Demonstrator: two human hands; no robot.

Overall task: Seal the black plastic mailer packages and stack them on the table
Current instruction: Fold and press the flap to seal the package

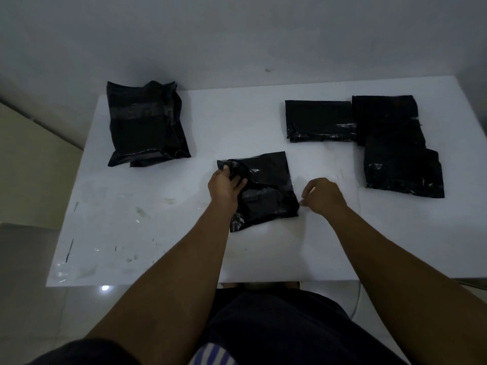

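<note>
Black mailer (266,188) mid-sealing: left hand (226,187) fingers clamp its crumpled mouth, right hand (324,196) pinches its corner; the flap likely needs pressing next.

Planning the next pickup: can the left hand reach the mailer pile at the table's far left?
Probably yes: only bare table lies between left hand and pile, but it grips the centre mailer.

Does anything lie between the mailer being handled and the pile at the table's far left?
Nothing visible does. The left hand grips the mailer, the right hand pinches its corner, and only bare table separates it from the left pile.
</note>
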